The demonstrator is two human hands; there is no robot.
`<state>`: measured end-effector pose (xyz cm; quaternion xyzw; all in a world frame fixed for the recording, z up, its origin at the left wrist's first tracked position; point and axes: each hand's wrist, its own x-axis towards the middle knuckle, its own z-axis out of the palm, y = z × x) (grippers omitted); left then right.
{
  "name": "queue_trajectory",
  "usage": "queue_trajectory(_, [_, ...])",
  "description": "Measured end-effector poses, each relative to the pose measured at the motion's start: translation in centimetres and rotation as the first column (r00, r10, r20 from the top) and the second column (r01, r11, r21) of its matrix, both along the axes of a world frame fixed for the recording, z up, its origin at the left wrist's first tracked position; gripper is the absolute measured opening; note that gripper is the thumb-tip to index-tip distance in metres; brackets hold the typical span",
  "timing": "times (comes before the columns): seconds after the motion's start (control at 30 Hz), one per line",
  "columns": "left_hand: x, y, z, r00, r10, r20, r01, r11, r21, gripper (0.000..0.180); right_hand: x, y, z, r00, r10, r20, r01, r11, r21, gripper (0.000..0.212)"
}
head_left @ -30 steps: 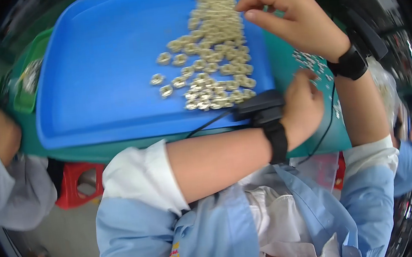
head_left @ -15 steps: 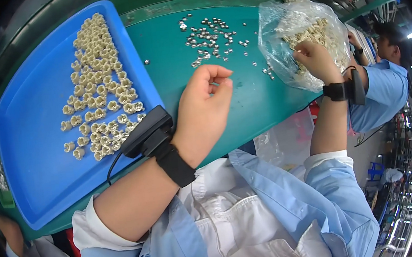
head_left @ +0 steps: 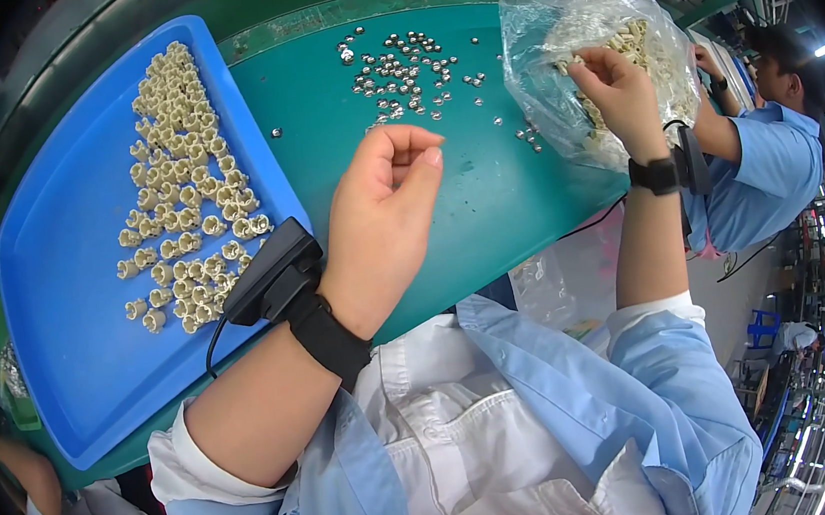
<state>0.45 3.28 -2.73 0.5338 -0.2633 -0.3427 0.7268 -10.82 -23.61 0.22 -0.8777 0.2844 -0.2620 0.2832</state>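
Note:
My left hand (head_left: 383, 215) hovers over the green tabletop with thumb and forefinger pinched together; what is between them, if anything, is hidden. Above the open clear plastic bag (head_left: 539, 73), my right hand (head_left: 622, 100) is closed in a pinch, a small pale beige part (head_left: 574, 62) showing at its fingertips. The bag holds many beige parts (head_left: 629, 38) of the same colour. Small shiny metal domed pieces (head_left: 403, 67) lie scattered on the table beyond my left hand. Left of it, rows of beige notched cup-shaped parts (head_left: 177, 167) stand in a blue tray (head_left: 68, 324).
The green table (head_left: 484, 174) runs under tray and bag. Black straps with small devices (head_left: 278, 272) sit on both my wrists, a cable trailing from the left one. A person in a blue shirt (head_left: 760, 171) works at the right; another person's arm (head_left: 27, 464) shows at lower left.
My right hand has lifted a little from the bag's contents, and a pale part now shows at its fingertips. My left hand keeps its pinch; the view has shifted slightly.

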Motion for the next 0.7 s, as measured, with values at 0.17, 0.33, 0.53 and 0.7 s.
queue_trajectory(0.17, [1.2,0.4,0.9,0.984,-0.059,-0.171,0.048,0.997,-0.067,0.020,2.7,9.5,3.7,0.883,0.466,0.045,-0.456,0.833,0.312,0.025])
queue_trajectory(0.33, [1.2,0.5,1.0,0.980,-0.036,-0.196,0.012,0.993,-0.120,0.023,5.2,12.8,3.1,0.652,0.758,-0.026,-0.758,0.650,-0.060,0.024])
queue_trajectory(0.53, [1.4,0.4,1.2,0.956,-0.042,-0.292,-0.013,0.983,-0.184,0.025,5.6,13.7,1.8,0.718,0.694,0.053,-0.672,0.711,-0.209,0.020])
queue_trajectory(0.7, [1.4,0.5,0.9,0.970,-0.022,-0.243,-0.016,0.988,-0.156,0.023,5.0,12.1,1.6,0.823,0.567,0.040,-0.559,0.819,-0.128,0.016])
